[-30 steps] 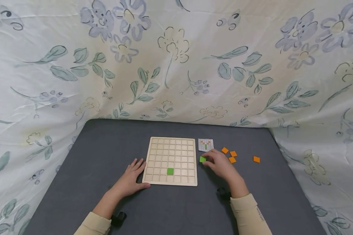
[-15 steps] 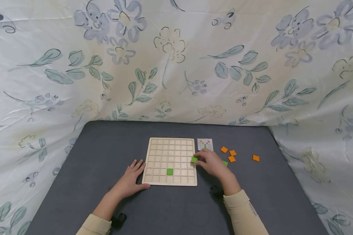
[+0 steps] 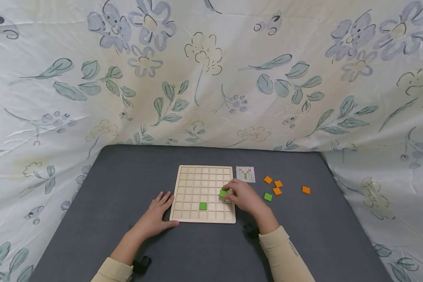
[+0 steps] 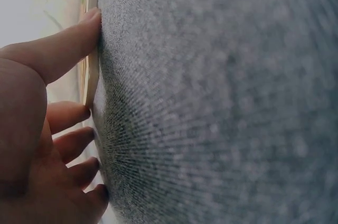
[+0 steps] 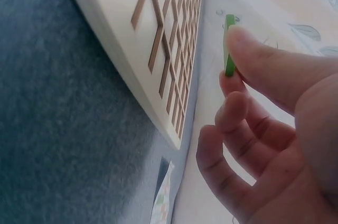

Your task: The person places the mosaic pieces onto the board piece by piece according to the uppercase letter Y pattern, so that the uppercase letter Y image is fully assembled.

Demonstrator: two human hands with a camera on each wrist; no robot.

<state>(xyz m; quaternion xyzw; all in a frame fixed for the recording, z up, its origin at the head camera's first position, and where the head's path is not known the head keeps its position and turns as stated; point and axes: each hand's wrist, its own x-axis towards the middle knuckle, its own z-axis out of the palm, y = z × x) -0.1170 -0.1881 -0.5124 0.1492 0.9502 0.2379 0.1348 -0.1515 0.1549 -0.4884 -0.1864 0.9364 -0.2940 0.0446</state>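
Note:
A wooden grid board [image 3: 190, 190] lies on the dark table, with one green square tile [image 3: 203, 206] in a cell of a lower row. My left hand [image 3: 154, 217] rests at the board's left edge, fingers spread and thumb at the near corner; the left wrist view shows the thumb [image 4: 68, 44] against the rim. Over the right part of the board, my right hand [image 3: 244, 197] pinches another green tile [image 3: 223, 193] between thumb and finger. In the right wrist view that tile [image 5: 229, 47] is held edge-on, apart from the board.
Right of the board lies a small printed pattern card [image 3: 245, 174]. Several orange tiles [image 3: 276, 191] and one loose green tile [image 3: 268, 197] are scattered beyond it, with a lone orange tile [image 3: 306, 190] farther right. A floral cloth [image 3: 211, 78] hangs behind the table.
My right hand has carried the pinched green tile leftward from beside the board to over its right columns. The loose green tile has come into view. The left hand stays in place.

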